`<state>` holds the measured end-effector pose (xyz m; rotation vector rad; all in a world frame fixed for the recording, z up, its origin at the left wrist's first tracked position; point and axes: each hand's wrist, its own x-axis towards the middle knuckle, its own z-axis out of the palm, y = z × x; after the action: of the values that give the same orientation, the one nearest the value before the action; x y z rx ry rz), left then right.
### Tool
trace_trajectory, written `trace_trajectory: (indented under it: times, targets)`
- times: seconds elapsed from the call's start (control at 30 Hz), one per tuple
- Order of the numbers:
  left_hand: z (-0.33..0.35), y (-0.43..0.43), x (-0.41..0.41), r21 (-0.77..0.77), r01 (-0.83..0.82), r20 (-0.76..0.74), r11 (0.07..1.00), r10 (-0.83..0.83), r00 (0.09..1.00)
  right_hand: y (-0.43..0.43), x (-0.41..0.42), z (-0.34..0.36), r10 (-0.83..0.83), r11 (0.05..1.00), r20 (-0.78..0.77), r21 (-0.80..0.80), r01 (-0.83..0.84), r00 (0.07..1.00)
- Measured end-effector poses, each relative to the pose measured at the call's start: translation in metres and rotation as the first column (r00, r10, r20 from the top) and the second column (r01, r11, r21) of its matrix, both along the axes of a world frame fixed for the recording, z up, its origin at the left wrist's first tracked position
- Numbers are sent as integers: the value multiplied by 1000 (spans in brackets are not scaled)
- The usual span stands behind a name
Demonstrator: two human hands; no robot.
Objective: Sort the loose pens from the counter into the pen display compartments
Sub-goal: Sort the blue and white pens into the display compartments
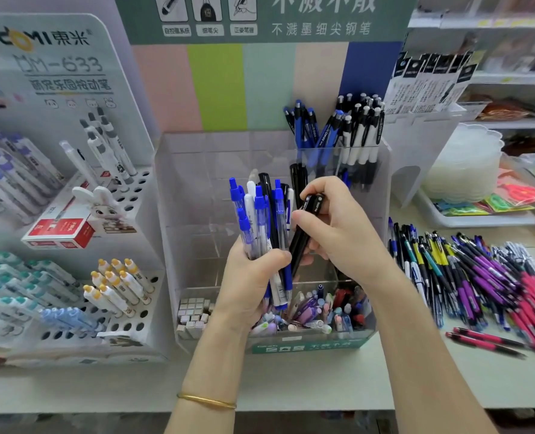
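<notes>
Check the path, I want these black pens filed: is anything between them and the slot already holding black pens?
Nothing visible does. The right hand pinches the black pens just in front of that slot in the clear display. The pen bundle in the left hand stands to the left, beside the path.

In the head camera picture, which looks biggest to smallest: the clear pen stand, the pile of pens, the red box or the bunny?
1. Clear pen stand
2. Pile of pens, cut off at the right edge
3. Red box and bunny: about alike, so I can't rank them
</notes>
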<state>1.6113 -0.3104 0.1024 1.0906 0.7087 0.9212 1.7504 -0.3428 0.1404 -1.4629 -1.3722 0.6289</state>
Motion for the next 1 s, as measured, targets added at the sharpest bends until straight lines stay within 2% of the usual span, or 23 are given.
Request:
trace_trajectory:
  times: [0.2,0.37,0.43,0.5,0.6,0.7,0.8,0.9,1.0]
  targets:
    - [5,-4,13,52,-215,-103,975,219,970,1,-1,4,-90,996,-120,10,92,989]
    - [9,-2,18,58,-272,-28,961,274,961,4,2,0,-249,967,-128,26,254,960]
    - [10,0,19,-29,-268,47,963,270,962,4,4,3,-258,964,-154,23,264,954]
    - [10,7,16,-217,-234,198,947,278,940,4,10,6,-289,954,-211,21,300,934]
    - [0,23,4,-361,-119,355,925,255,899,3,27,14,-424,881,-268,101,463,865]
    - [-5,26,-5,-293,6,330,956,95,939,10,35,24,-546,755,-148,340,560,825]
    - [-9,21,-6,-206,101,286,973,-39,957,23,28,28,-595,738,134,483,472,793]
    - [-12,16,-6,-101,208,247,973,-178,953,35,23,24,-513,850,419,368,377,749]
    - [-15,14,-7,-67,281,227,957,-259,939,41,20,14,-357,933,572,184,309,738]
